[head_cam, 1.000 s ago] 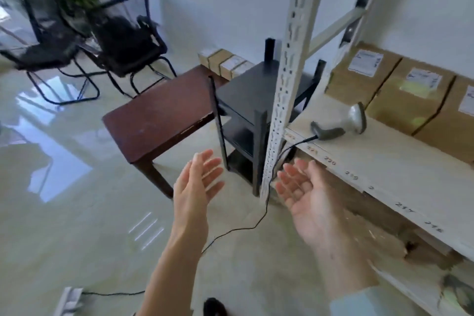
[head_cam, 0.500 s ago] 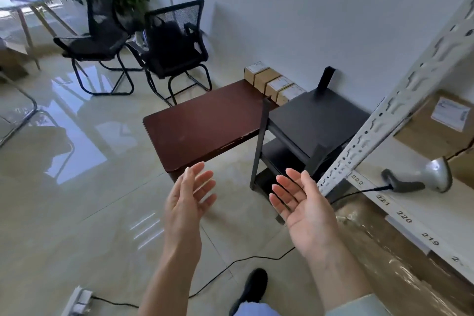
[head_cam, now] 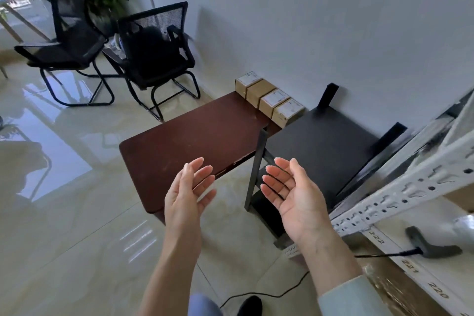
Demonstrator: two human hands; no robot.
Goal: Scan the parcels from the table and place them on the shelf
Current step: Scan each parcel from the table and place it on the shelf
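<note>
Both hands, left hand (head_cam: 188,197) and right hand (head_cam: 295,197), are spread and empty. Four cardboard parcels (head_cam: 269,97) at the table's (head_cam: 184,146) far corner look light and rigid; grip one by opposite sides.

Glossy floor (head_cam: 64,226), white wall (head_cam: 307,20), black chairs (head_cam: 154,59)

222, 221, 220 on shelf edge (head_cam: 410,270)

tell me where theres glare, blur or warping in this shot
Head view: window glare on the glossy floor at left; wide-angle warping tilts the white shelf upright; the scanner is blurred at the right edge; both open hands and the parcels look fairly sharp.
</note>
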